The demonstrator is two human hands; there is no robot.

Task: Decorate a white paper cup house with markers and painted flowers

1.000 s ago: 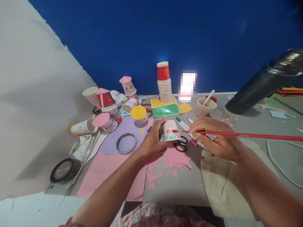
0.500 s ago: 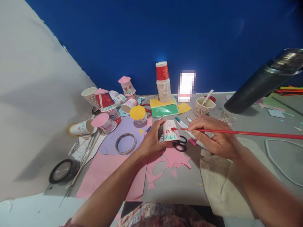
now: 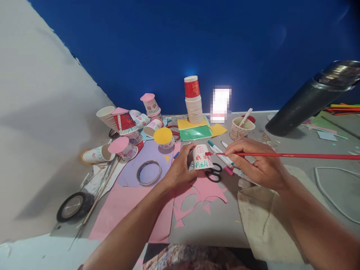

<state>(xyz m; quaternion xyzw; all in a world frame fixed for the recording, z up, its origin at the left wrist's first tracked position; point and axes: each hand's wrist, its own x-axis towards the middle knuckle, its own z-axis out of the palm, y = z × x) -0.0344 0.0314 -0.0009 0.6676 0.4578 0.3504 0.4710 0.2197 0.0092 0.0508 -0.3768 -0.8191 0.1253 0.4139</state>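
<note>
My left hand (image 3: pixel 180 168) grips a small upturned white paper cup (image 3: pixel 201 156) with a red window and green grass drawn on it, just above the table. My right hand (image 3: pixel 257 163) pinches a long red paintbrush (image 3: pixel 295 155) near its front end. The brush's red tip touches the cup's right side. Black scissors (image 3: pixel 213 173) lie right under the cup, on pink cut paper (image 3: pixel 206 189).
Decorated cups (image 3: pixel 126 125) are piled at the left, a cup stack (image 3: pixel 194 103) stands by the blue wall. A patterned cup with a stick (image 3: pixel 240 129), markers (image 3: pixel 222 152), tape rolls (image 3: pixel 149 173), coloured paper (image 3: pixel 197 131), a beige cloth (image 3: pixel 267 221) and a dark cylinder (image 3: pixel 306 103) surround my hands.
The brush tip has stayed on the cup's right side, shifting only slightly. Both hands keep their hold; the view has tilted a little.
</note>
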